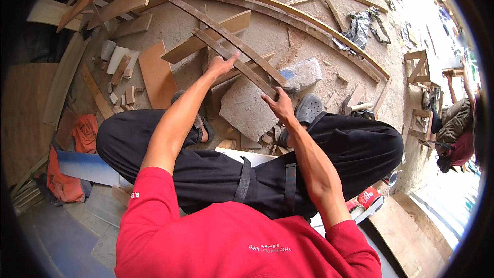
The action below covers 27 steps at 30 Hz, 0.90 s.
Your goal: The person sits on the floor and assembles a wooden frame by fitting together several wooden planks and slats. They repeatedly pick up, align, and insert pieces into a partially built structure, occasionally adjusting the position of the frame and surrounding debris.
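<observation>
My left hand [223, 65] is wrapped round a narrow brown wooden strip [252, 76] near its middle. At that strip's near end, my right hand [280, 105] pinches it between thumb and fingers. A second, longer wooden strip [221, 31] lies alongside, just beyond the first; whether the two are joined I cannot tell. Both slant from far left to near right, over a pale rough concrete block [247, 109]. Wooden boards [206, 38] stand crosswise under their far part. A smaller concrete block [304, 74] sits to the right of the strip ends.
Long curved wooden strips [309, 13] lie across the far floor, near crumpled dark plastic [360, 30]. Small offcuts [130, 94] and a brown board [156, 74] are at left. Red cans [369, 197] stand by my right side. Another person [458, 128] is at far right beside wooden frames [418, 67].
</observation>
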Tool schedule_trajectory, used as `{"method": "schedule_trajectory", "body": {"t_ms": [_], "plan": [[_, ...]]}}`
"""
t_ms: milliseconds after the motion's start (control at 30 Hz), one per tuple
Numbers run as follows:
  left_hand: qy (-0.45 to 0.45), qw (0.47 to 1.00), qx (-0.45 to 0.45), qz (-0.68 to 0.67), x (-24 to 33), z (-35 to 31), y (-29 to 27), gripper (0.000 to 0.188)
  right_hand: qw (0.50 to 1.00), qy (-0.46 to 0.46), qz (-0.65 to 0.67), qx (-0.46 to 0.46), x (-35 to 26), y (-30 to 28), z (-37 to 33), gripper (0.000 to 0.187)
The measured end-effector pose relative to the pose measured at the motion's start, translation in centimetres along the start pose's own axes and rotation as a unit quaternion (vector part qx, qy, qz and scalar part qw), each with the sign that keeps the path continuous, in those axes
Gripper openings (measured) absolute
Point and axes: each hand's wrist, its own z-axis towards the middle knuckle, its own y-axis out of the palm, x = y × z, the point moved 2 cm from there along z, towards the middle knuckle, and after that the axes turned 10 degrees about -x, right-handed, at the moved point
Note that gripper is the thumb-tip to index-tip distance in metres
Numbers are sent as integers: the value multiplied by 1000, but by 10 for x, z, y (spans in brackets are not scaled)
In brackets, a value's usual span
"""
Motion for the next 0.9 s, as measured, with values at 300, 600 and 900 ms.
{"method": "schedule_trajectory", "body": {"t_ms": [300,600,900], "plan": [[13,999,-22,-19,18,-37,6,92,995,81,50,-25,34,4,2,65],[9,998,30,-52,-7,-19,21,90,939,143,314,-4,36,5,5,59],[67,994,57,-62,13,-39,23,69,946,156,283,35,65,7,2,54]]}}
